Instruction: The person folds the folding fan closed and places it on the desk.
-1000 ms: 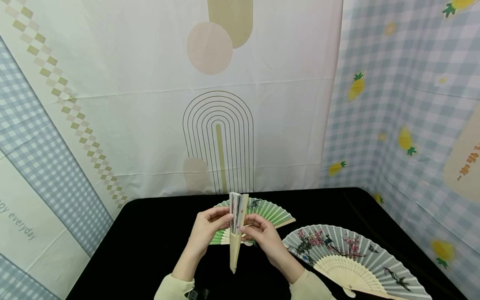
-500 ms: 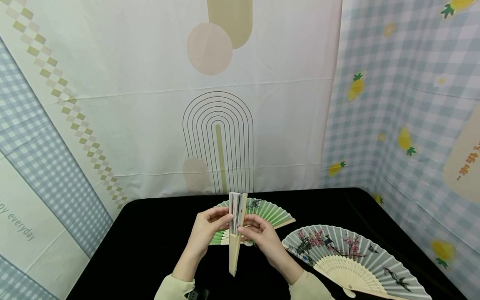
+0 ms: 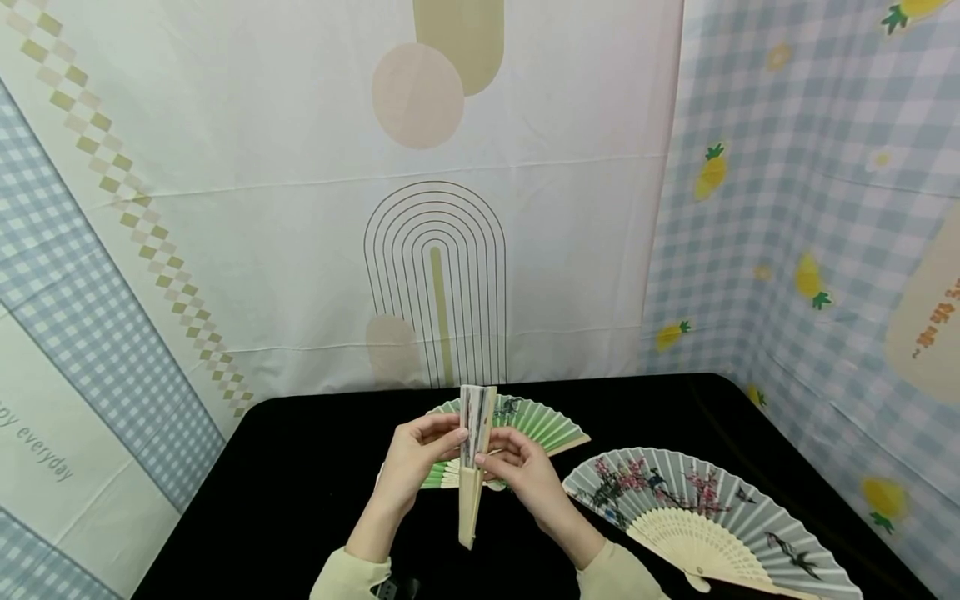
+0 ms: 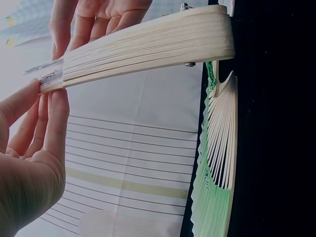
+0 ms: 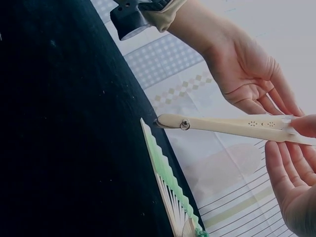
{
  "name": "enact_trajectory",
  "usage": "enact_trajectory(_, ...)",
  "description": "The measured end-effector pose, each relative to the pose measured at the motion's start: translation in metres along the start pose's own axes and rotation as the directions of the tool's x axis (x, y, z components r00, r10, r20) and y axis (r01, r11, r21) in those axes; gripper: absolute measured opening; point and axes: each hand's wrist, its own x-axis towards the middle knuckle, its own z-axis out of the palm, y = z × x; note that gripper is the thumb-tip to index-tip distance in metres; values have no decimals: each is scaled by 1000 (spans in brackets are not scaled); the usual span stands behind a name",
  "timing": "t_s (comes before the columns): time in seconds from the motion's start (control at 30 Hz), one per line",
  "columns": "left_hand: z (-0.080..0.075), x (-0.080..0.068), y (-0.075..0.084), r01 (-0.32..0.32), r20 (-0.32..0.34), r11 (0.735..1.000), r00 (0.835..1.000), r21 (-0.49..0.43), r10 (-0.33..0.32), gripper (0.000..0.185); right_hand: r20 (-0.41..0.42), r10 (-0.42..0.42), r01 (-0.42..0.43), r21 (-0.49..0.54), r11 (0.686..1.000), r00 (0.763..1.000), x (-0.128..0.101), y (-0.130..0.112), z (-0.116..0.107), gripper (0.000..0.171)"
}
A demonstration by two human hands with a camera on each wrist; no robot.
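Note:
A folded hand fan (image 3: 468, 508) with pale wooden ribs and a white printed leaf is held upright above the table, its pivot end down. The left hand (image 3: 411, 458) pinches its left side between thumb and fingers. On the right side, the right hand (image 3: 522, 473) grips it slightly lower, thumb in front. Seen from the left wrist, the stacked ribs (image 4: 148, 47) lie close together with a metal rivet near the rounded end. In the right wrist view the outer guard stick (image 5: 232, 123) shows small cut-out flowers.
Behind the hands a green fan (image 3: 543, 427) lies spread on the black table (image 3: 285, 500), partly hidden. A spread grey fan with pink blossoms (image 3: 705, 508) lies at the right. Patterned cloths (image 3: 300, 250) hang behind the table.
The folded fan's lower end shifts very slightly. Both hands keep their hold on it in nearly the same place.

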Motion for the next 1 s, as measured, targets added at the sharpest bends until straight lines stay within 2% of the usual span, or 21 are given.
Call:
enact_trajectory(0.53,-1,-3,-2,-26,5,999,1000,39,26,38,-34,-23,21,-35,999,999,-1,3,4,42)
enact_trajectory(0.77,-1,0,-3,16,16,999,1000,33,-17,38,-47,-26,24,-40,999,999,-1,3,4,42)
enact_trajectory(1.0,1,0,-4,24,6,1000,1000,17,-24,36,-67,-35,32,-48,998,997,-3,2,7,41)
